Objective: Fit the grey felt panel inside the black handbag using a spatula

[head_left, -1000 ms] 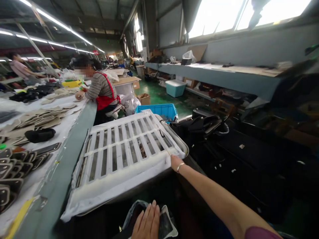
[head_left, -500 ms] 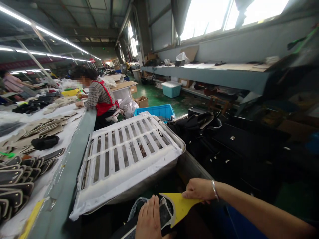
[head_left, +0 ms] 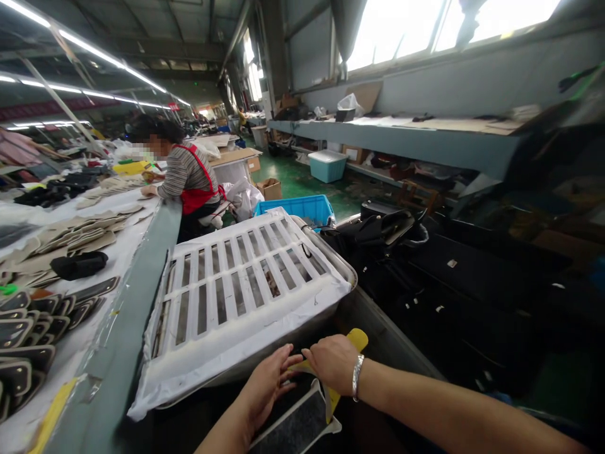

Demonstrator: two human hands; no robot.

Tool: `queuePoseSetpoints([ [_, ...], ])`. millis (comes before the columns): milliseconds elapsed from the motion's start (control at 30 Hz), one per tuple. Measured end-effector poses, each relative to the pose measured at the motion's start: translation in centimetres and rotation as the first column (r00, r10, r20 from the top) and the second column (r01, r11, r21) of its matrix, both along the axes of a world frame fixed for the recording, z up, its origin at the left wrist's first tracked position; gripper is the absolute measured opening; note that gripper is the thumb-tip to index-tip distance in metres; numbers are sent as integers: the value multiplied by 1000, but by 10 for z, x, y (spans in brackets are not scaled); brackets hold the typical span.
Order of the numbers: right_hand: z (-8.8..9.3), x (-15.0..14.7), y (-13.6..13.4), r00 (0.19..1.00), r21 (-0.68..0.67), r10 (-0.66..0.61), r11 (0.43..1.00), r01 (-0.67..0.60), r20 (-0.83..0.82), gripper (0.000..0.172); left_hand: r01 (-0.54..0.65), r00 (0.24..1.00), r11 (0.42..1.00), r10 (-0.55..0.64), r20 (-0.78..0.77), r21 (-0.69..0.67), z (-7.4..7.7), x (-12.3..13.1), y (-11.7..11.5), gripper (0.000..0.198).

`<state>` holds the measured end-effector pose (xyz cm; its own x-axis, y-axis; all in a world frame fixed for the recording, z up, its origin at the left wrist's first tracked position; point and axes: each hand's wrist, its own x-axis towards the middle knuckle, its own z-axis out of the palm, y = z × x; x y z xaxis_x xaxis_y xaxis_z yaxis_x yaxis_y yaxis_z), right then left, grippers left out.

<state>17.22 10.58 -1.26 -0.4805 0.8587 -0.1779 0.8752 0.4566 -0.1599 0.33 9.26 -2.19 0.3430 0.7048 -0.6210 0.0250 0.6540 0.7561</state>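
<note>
1. Your right hand [head_left: 333, 364] has its grip closed over a yellow sheet [head_left: 357, 339]. One rounded end sticks out beyond the knuckles and a strip shows below the palm. The fingertips are hidden under the hand.
2. Your left hand [head_left: 268, 383] has a loose, flat grip. The fingers are stretched out and touch the near edge of the yellow sheet, resting above a dark grey cut piece [head_left: 297, 430].
3. Both pieces sit low in front of you, just below the near edge of the white slatted rack [head_left: 236, 284]. The yellow sheet overlaps the top of the grey piece.
4. Handling, by judgement:
   - The yellow sheet looks thin, light and fairly stiff, with a smooth face that may slide. Take it by an edge, pinched between thumb and fingers.
   - The grey piece looks flat, light and flexible, with a matt, grippy face and a pale border. Hold it flat under the palm or by its border.
   - Neither looks fragile.
5. What supports the pieces is hidden in shadow.
6. The rack lies tilted on a metal tub [head_left: 341, 263].
7. On your left, the desk [head_left: 123, 315] carries rows of dark cut pieces [head_left: 28, 325].
8. Farther along the desk a co-worker in a red apron [head_left: 189, 180] is seated.
9. A blue crate [head_left: 302, 208] stands beyond the rack, and black bags [head_left: 392, 230] are piled to the right.
10. A long shelf [head_left: 401, 144] runs under the windows, above a green floor [head_left: 307, 181].
</note>
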Motion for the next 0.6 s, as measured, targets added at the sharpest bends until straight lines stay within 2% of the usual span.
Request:
queuePoseSetpoints([
  [33, -2, 1, -1, 1000, 20, 17, 1000, -17, -6, 52, 26, 998, 999, -25, 56, -22, 0, 2, 0, 56],
  [100, -5, 3, -2, 999, 40, 41, 998, -41, -13, 50, 92, 985, 996, -94, 142, 20, 1, 4, -1, 50],
  [200, -7, 4, -1, 998, 33, 60, 998, -59, -16, 49, 131, 975, 983, -150, 161, 126, 2, 3, -5, 42],
  [333, -5, 2, 0, 990, 28, 141, 990, -141, -4, 53, 262, 965, 947, -261, -30, 187, 1, -3, -6, 42],
  [467, -2, 1, -1, 980, 15, 198, 980, -198, 8, 55, 433, 886, 872, -365, -285, 228, 0, -7, -9, 43],
  [533, 0, 1, -1, 973, 10, 229, 973, -229, 2, 54, 464, 862, 852, -371, -344, 243, 1, -7, -11, 42],
  [600, 0, 2, -1, 969, 10, 245, 969, -245, 3, 54, 460, 866, 853, -370, -336, 247, 1, -8, -14, 40],
])
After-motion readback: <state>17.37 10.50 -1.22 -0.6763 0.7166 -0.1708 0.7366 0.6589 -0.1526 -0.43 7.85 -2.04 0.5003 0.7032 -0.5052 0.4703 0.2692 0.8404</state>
